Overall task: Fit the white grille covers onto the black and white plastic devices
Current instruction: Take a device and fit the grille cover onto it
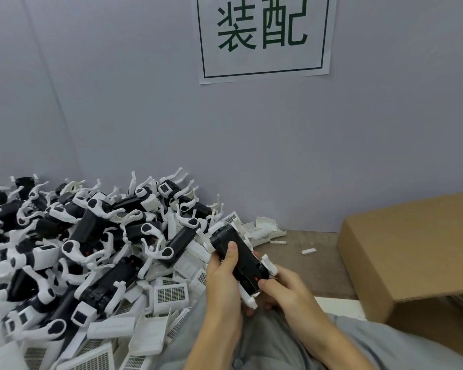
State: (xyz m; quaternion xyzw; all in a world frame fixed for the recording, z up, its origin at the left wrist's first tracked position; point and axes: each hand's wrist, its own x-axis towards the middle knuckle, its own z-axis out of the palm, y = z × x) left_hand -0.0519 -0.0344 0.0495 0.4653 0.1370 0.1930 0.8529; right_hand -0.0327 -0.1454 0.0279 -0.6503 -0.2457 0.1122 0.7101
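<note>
We see both hands curled round one device [238, 259] above the lap: the left hand [222, 273] grips its far half, thumb on top, and the right hand [286, 289] pinches its near end. Loose grille covers [170, 294] lie just left, beside the pile [91, 236] of devices.

wooden table [313, 265] carries heaped devices [91, 236], grille covers [171, 293], cardboard box [412, 249].
</note>
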